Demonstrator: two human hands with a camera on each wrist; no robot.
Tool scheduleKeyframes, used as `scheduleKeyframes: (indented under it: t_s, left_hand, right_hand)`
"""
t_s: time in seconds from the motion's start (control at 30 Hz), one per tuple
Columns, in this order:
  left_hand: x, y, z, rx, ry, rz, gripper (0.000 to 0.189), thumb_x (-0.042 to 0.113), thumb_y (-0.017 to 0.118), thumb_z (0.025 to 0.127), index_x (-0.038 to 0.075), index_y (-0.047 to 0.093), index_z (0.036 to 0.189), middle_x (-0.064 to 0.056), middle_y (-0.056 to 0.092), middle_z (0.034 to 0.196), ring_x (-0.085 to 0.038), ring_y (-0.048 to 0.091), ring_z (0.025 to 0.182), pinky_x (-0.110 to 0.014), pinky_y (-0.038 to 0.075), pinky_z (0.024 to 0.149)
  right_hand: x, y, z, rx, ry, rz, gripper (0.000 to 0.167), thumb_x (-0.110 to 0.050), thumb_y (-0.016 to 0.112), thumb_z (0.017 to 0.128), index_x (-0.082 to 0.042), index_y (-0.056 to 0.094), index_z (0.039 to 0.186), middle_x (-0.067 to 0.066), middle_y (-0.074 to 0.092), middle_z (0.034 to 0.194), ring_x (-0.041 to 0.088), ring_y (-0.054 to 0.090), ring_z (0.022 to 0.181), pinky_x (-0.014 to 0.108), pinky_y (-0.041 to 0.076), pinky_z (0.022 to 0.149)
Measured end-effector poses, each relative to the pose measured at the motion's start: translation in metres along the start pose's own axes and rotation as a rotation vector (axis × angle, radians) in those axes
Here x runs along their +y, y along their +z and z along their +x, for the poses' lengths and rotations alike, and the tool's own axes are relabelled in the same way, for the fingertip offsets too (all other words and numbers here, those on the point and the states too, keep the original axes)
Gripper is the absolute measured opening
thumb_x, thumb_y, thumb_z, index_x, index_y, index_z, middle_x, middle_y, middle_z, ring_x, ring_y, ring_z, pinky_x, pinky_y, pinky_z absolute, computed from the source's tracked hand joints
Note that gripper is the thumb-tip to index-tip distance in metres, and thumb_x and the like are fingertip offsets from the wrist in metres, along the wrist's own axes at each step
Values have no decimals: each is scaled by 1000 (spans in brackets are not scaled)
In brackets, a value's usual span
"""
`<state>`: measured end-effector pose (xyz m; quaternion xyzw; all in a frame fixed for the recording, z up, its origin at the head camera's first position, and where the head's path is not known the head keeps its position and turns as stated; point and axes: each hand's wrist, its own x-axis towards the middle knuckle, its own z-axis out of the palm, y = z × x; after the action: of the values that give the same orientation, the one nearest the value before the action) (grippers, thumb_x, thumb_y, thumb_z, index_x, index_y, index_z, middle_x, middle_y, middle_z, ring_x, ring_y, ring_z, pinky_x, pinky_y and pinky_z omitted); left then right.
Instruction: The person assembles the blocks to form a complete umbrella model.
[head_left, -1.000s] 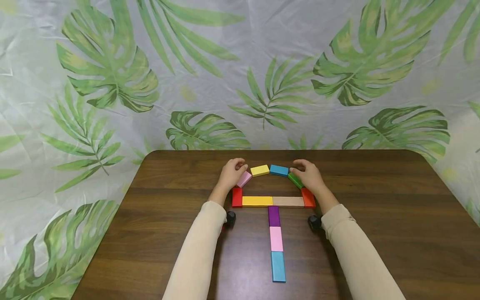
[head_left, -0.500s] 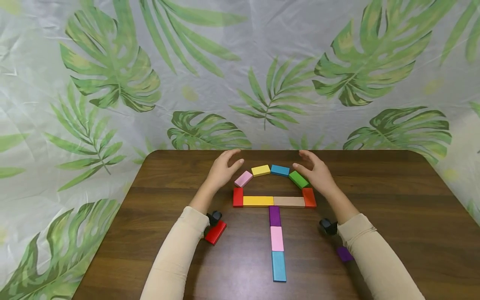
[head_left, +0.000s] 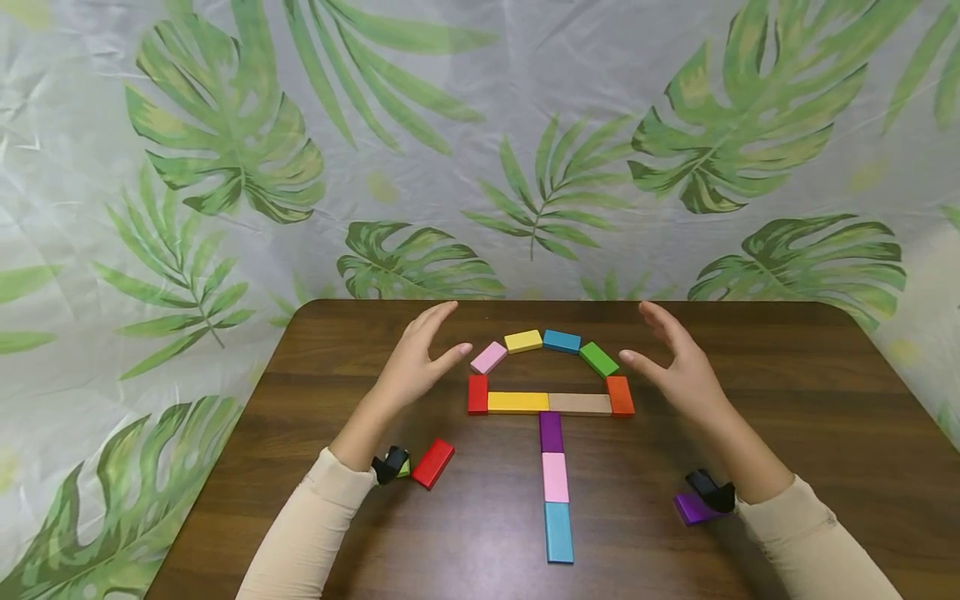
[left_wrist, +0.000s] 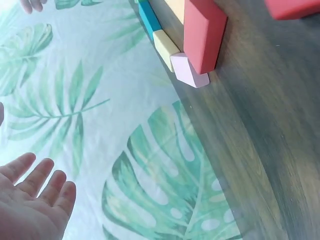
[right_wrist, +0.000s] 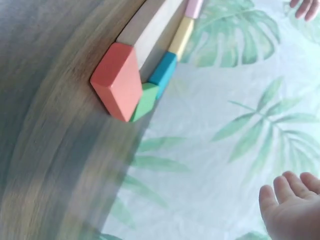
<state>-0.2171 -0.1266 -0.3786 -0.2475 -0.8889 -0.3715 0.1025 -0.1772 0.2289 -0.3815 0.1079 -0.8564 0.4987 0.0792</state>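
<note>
Coloured blocks lie on the table in an umbrella-like outline. Its arch runs from a red block (head_left: 477, 395) through a pink block (head_left: 489, 357), a yellow block (head_left: 523, 341), a blue block (head_left: 562, 341) and a green block (head_left: 599, 359) to an orange block (head_left: 620, 395). A long yellow block (head_left: 518, 402) and a tan block (head_left: 580, 403) form the base; purple, pink and light blue blocks (head_left: 558, 532) run down from it. My left hand (head_left: 416, 354) hovers left of the arch, fingers spread, holding nothing. My right hand (head_left: 682, 367) hovers on the right, likewise bare.
A loose red block (head_left: 433, 463) lies near my left wrist, beside a partly hidden green block (head_left: 404, 468). Near my right wrist lies a purple block (head_left: 696, 508), partly covered by the wrist camera (head_left: 710, 490). A leaf-patterned cloth (head_left: 555, 150) hangs behind the table.
Both hands have left the pink and green blocks of the arch and moved outward, apart from each other, with fingers spreading. The loose red and purple blocks have come into view.
</note>
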Motion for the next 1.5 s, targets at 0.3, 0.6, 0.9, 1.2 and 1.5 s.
scheduleKeyframes:
  t_s: [0.3, 0.6, 0.9, 1.2, 1.5]
  left_hand:
    - [2, -12, -34, -51, 28, 38, 73, 33, 67, 80, 14, 30, 140, -4, 31, 141, -23, 26, 128, -47, 24, 100]
    - [-3, -17, -62, -130, 80, 59, 84, 39, 70, 75, 15, 26, 142, 0, 28, 143, -20, 23, 130, -46, 24, 101]
    - [-10, -15, -88, -221, 48, 2, 90, 45, 72, 70, 20, 25, 143, 3, 26, 144, -19, 23, 129, -47, 27, 99]
    - [-19, -5, -107, -333, -34, -36, 96, 34, 79, 66, 26, 22, 143, 7, 25, 144, -15, 21, 130, -44, 27, 99]
    - [-26, 2, -112, -443, -52, -27, 96, 26, 80, 66, 14, 24, 143, 3, 25, 145, -15, 20, 130, -40, 23, 102]
  right_hand:
    - [-12, -13, -37, 67, -55, -56, 80, -17, 70, 79, -27, 23, 142, 1, 27, 143, 31, 24, 128, 55, 18, 99]
    - [-11, -15, -72, 107, -72, -30, 90, -2, 72, 74, -24, 20, 143, 2, 23, 145, 19, 18, 132, 36, 11, 106]
    - [-13, -13, -99, 146, -82, -38, 93, 6, 73, 69, -16, 21, 143, 6, 25, 144, 7, 20, 130, 8, 15, 97]
    - [0, -6, -124, 185, -73, -49, 95, 11, 73, 66, -12, 22, 143, 6, 24, 144, 8, 20, 130, 11, 17, 99]
    - [16, -1, -141, 220, 6, -52, 94, 8, 73, 68, -12, 20, 143, 7, 23, 144, 4, 17, 130, 8, 12, 98]
